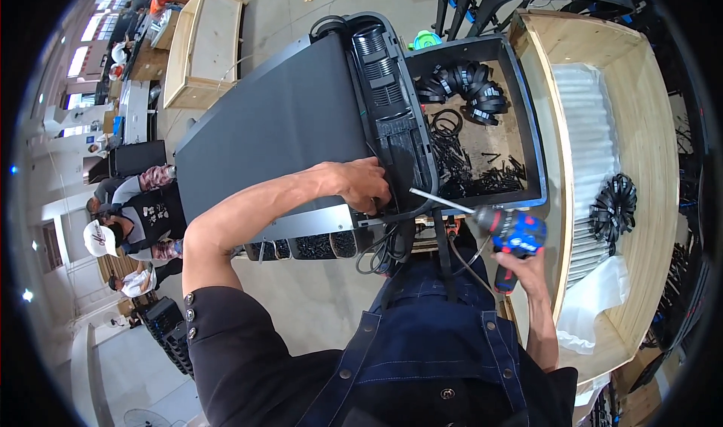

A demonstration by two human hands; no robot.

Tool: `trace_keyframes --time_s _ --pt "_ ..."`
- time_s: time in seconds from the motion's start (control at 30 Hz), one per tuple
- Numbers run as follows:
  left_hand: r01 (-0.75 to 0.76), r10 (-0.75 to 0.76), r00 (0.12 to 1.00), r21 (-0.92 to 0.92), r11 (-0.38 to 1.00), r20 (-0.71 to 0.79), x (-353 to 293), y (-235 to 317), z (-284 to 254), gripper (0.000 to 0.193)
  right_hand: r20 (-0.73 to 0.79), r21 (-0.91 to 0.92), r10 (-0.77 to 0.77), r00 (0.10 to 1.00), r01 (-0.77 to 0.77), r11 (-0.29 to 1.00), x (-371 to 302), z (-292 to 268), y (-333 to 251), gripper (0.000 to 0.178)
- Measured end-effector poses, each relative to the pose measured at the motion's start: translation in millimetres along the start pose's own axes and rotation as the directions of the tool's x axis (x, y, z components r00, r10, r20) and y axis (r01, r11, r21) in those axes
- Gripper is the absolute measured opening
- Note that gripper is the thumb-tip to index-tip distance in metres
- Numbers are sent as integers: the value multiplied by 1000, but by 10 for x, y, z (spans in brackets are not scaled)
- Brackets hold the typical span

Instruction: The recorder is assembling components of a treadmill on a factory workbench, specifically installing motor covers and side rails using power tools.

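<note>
Left hand (365, 186) at near right corner of black-belted machine (279, 118), fingers bent down beside open dark housing (399, 144); cannot tell whether they grip anything. Right hand (529, 271) wrapped around handle of blue-and-red power drill (520, 231), long bit (444, 201) pointing left. Right of housing, bin (529, 137) with black screws (456, 160), ribbed black pieces (486, 99). Farther right, wooden crate (651, 141). Far left, co-worker in white cap (98, 237).

The left forearm (275, 193) bars the near black belt (279, 118), free beyond.
</note>
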State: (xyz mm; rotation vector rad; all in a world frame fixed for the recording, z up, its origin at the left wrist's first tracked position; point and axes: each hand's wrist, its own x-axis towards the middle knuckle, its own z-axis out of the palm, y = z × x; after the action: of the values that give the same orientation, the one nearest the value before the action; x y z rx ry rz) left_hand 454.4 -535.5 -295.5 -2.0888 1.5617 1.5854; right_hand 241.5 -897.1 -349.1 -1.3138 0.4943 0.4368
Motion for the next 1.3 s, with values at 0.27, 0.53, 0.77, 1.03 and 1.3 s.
trace_keyframes --time_s 0.27,0.53,0.77,1.03,1.3 --pt "6 -7 1000 24 1000 29 5 -8 -13 24 142 10 110 984 -113 994 125 178 3 54" --pt "13 -14 999 34 999 36 8 6 -33 25 145 -8 159 977 -159 987 161 111 -51 54" --pt "20 -22 998 29 999 66 5 21 -22 26 196 -177 187 963 -153 972 395 61 -208 46" --pt "7 -8 999 -12 1000 -32 7 -33 84 23 300 -153 263 917 -225 962 712 91 -586 37" --pt "-25 25 996 -6 1000 -85 27 -51 150 22 291 -306 302 908 -210 928 898 72 -705 34"
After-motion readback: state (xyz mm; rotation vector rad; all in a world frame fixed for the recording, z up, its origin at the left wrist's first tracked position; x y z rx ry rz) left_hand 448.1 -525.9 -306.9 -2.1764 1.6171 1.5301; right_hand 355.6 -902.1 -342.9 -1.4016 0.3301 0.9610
